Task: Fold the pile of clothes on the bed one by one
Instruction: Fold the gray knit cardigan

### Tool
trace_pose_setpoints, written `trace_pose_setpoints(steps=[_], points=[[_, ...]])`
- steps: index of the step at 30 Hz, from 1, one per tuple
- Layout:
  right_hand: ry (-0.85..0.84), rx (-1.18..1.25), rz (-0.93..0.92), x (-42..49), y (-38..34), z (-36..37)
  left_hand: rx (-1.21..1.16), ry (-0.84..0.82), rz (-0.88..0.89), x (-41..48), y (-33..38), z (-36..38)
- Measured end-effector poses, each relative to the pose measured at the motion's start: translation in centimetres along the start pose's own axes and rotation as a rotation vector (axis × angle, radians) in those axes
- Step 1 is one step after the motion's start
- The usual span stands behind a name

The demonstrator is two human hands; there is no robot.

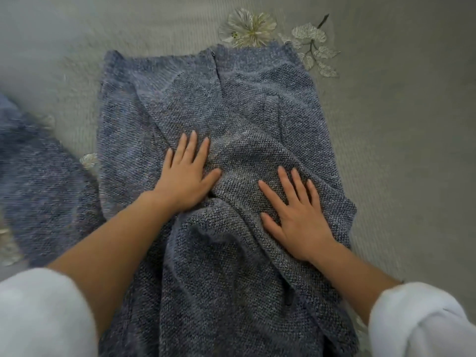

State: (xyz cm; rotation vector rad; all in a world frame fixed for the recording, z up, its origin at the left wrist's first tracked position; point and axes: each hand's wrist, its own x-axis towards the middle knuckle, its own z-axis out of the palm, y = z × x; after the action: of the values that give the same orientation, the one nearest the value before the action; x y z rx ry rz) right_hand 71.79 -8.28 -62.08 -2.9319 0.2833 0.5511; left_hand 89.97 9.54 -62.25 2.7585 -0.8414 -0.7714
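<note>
Two embroidered motifs, a pale flower [248, 28] and a leafy sprig [313, 45], show on the grey bedspread [399, 124] just beyond the far edge of the blue-grey knit garment [231, 99], and a blurred stretch of similar knit [38, 181] lies to its left. We press both palms flat on its wrinkled middle, the left hand [184, 176] with straight fingers slightly apart, the right hand [296, 215] with fingers spread wider and angled far-left. The garment lies on the bed before us, its long axis running near to far.
</note>
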Motion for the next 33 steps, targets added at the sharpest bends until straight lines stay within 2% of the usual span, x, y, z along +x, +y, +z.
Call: trace_pose_setpoints(steps=[2,5,7,9,11,13,16,18,20,22,24,26,29,33], points=[[0.018,0.065,0.046,0.4,-0.8,-0.7,-0.076,-0.018,-0.014,-0.9,0.6,0.4],[0.146,0.258,0.130,1.1,-3.3,-2.5,-0.211,-0.010,0.047,-3.8,1.0,0.3],[0.239,0.368,0.105,1.7,-5.6,-3.7,-0.265,0.122,0.063,-6.6,-0.1,0.0],[0.302,0.454,0.017,2.2,-8.5,-4.8,-0.310,0.341,-0.032,-9.5,-2.9,-0.7],[0.337,0.456,-0.113,2.6,-11.8,-5.5,-0.333,0.558,-0.200,-12.0,-6.6,-1.3],[0.326,0.366,-0.257,2.5,-14.9,-5.1,-0.424,0.640,-0.458,-14.3,-10.5,-1.2],[0.022,0.200,-0.377,1.6,-17.7,-2.4,-0.698,0.599,-0.923,-17.6,-14.8,0.4],[-0.142,-0.012,-0.396,1.1,-18.0,0.2,-0.884,0.534,-1.102,-19.3,-15.9,2.0],[-0.151,-0.140,-0.388,1.2,-18.0,1.6,-1.092,0.556,-1.101,-20.3,-15.6,3.0],[-0.145,-0.138,-0.375,1.6,-18.1,1.9,-1.279,0.587,-1.052,-20.6,-14.8,3.3],[-0.174,-0.128,-0.383,1.8,-18.1,1.9,-1.355,0.568,-1.012,-20.8,-14.3,3.3],[-0.190,-0.125,-0.376,1.9,-17.9,1.6,-1.390,0.648,-0.962,-21.6,-14.3,2.8],[-0.178,-0.122,-0.367,1.7,-18.0,1.3,-1.327,0.909,-0.988,-24.0,-15.7,2.6],[-0.182,-0.142,-0.332,1.3,-18.8,0.9,-1.108,1.127,-1.210,-29.0,-17.6,4.7]])
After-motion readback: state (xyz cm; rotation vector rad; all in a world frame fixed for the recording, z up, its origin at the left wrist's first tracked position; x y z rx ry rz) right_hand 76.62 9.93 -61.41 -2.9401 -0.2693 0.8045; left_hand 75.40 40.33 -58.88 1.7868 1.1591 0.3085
